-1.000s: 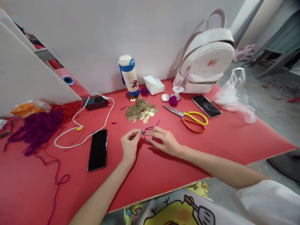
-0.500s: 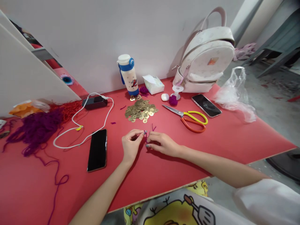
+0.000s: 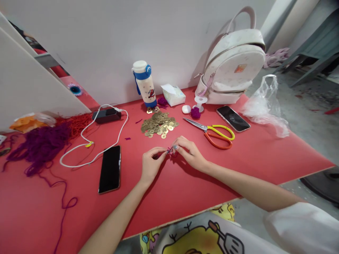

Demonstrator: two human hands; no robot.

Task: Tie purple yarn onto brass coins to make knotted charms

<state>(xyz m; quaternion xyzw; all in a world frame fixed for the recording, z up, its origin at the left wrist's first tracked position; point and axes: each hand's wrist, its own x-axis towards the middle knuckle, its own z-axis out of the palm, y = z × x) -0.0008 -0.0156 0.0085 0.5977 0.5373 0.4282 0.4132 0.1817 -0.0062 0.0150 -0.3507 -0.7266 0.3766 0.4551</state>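
Over the red tabletop, my left hand (image 3: 154, 163) pinches a short piece of purple yarn (image 3: 170, 151) between thumb and forefinger. My right hand (image 3: 191, 153) meets it from the right, its thumb and forefinger pinched on the same yarn. Loose strands and a small loop show between the fingertips; the fine detail is too small to make out. Just beyond the hands lies a pile of brass coins (image 3: 159, 124) with holes in them. To the right are scissors (image 3: 209, 131) with one yellow and one orange handle.
A black phone (image 3: 109, 170), white cable (image 3: 76, 165) and purple yarn heap (image 3: 46, 144) lie left. Behind stand a bottle (image 3: 145, 86), a tissue pack (image 3: 174, 96) and a white spool (image 3: 200, 102). A backpack (image 3: 233, 70), second phone (image 3: 233, 119) and plastic bag (image 3: 267, 109) are right.
Both hands have shifted slightly; the left moved a little right. My right hand rose and turned, its thumb and forefinger now closed on the yarn near the left fingertips.
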